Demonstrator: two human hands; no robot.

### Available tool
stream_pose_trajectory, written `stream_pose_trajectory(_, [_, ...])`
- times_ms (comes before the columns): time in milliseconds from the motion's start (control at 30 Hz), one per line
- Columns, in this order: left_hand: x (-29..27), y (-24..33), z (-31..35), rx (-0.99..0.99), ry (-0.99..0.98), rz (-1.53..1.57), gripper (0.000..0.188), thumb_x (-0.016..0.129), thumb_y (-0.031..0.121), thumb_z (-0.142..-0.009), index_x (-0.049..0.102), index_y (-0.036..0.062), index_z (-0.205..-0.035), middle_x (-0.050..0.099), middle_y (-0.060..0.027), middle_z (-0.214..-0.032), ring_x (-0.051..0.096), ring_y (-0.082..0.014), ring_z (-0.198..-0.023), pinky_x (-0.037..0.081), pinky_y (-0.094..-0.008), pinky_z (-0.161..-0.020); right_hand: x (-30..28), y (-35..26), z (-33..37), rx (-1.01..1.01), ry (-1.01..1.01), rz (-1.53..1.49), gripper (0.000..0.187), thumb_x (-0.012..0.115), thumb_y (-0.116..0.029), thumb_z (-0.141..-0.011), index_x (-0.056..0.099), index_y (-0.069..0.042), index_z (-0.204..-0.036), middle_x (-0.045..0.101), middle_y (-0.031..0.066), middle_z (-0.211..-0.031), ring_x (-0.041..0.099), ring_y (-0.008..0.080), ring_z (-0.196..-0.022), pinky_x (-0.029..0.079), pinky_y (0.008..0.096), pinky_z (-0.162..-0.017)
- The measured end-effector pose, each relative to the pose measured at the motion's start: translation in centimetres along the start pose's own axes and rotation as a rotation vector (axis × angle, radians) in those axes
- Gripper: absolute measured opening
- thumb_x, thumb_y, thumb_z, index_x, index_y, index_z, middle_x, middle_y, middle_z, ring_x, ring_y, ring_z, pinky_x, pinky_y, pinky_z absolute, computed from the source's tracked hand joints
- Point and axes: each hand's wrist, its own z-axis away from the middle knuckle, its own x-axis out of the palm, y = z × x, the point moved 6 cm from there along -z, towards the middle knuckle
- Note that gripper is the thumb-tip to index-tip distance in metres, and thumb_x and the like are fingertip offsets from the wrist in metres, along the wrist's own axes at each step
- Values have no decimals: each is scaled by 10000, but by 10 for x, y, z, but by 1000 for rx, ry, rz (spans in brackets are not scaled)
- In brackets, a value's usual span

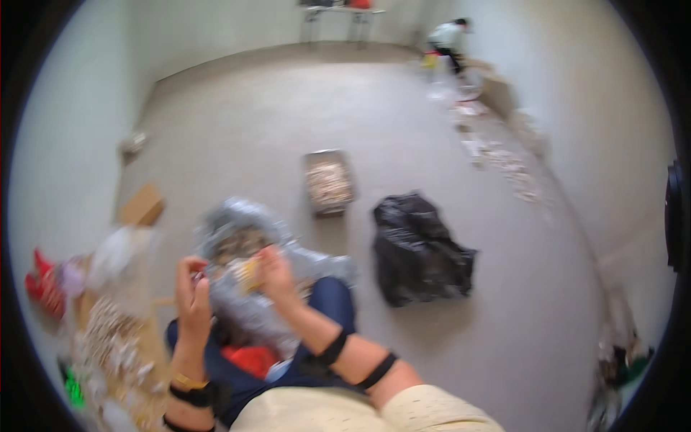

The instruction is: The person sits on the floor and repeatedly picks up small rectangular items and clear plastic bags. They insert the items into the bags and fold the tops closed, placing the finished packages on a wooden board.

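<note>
My right hand (276,275) pinches a small yellow-and-white piece (249,274), blurred, whose kind I cannot make out. To its left, my left hand (193,299) is raised with the fingers curled toward the thumb around something small and dark red (198,276). Both hands are over a large translucent grey plastic bag (245,306), spread between and in front of my knees. Inside the bag's mouth lies a heap of brownish small pieces (243,243), too blurred to name. A bright red thing (250,360) lies between my legs, below the bag.
A metal tray of small light-brown pieces (329,181) stands ahead on the floor, with a black plastic bag (421,250) right of it. At left are a cardboard box (142,205) and scattered pale pieces (111,335). Another person (448,39) bends at the far right.
</note>
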Motion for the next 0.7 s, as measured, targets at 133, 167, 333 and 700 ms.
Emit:
stream_pose_trajectory(133, [57, 53, -2, 112, -210, -431, 260, 723, 133, -775, 612, 37, -990, 563, -136, -961, 589, -336, -924, 471, -384, -779, 2, -34, 17, -39, -65, 198, 302, 459, -348, -1045, 518, -79, -922, 488, -41, -750, 439, 41, -665, 376, 211, -574])
stream_pose_trajectory(167, [61, 49, 0, 98, -256, -462, 282, 758, 122, -744, 618, 43, -975, 569, -132, -963, 599, -347, -922, 476, -393, -771, -1, -34, 19, -51, -41, 179, 307, 468, -345, -1042, 514, -70, -913, 486, -21, -720, 444, 55, -651, 379, 229, -569])
stream_pose_trajectory(333, [73, 55, 7, 233, -194, -474, 254, 767, 57, -701, 624, 48, -912, 611, -109, -935, 623, -333, -851, 487, -399, -730, -10, -33, 21, -41, -12, 143, 294, 474, -329, -1041, 517, -63, -922, 486, -16, -725, 456, 57, -660, 403, 230, -589])
stream_pose_trajectory(700, [-16, 1, 17, -254, 37, 72, 111, 727, 101, -878, 630, 51, -856, 497, 103, -667, 350, 20, -568, 249, -185, -496, -66, 13, 2, 7, 169, 282, 313, 455, -308, -1048, 559, -51, -904, 572, 5, -772, 525, 84, -721, 450, 283, -663])
